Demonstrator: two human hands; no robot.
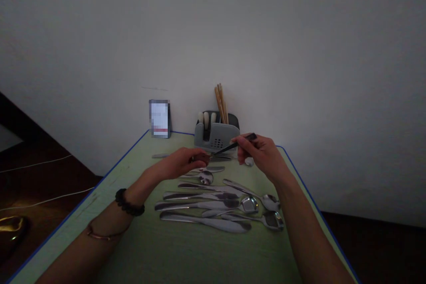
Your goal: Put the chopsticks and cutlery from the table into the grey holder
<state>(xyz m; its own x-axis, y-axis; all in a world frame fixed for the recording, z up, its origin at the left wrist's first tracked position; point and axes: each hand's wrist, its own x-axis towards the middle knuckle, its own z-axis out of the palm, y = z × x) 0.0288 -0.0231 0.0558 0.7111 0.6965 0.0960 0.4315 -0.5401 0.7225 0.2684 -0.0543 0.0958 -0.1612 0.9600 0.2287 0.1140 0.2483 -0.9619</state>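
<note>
Reaching over the desk (186, 253), the right hand (261, 153) pinches a slim dark utensil (228, 147) before the grey holder (228, 132), the palm-down left hand (179, 163) at its other end, grip unclear, four long knives (196, 205) and three large spoons (273, 220) lying nearest.

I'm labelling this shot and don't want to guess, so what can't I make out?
All in the head view:
- Left end of the dark utensil: seemingly covered by the left hand, so its type is unclear.
- Lower ends of the wooden sticks: behind the front of the grey holder.
- Text on the screen: blurred into blocks.
- Near edge of the table: cut off by the picture's bottom.
</note>
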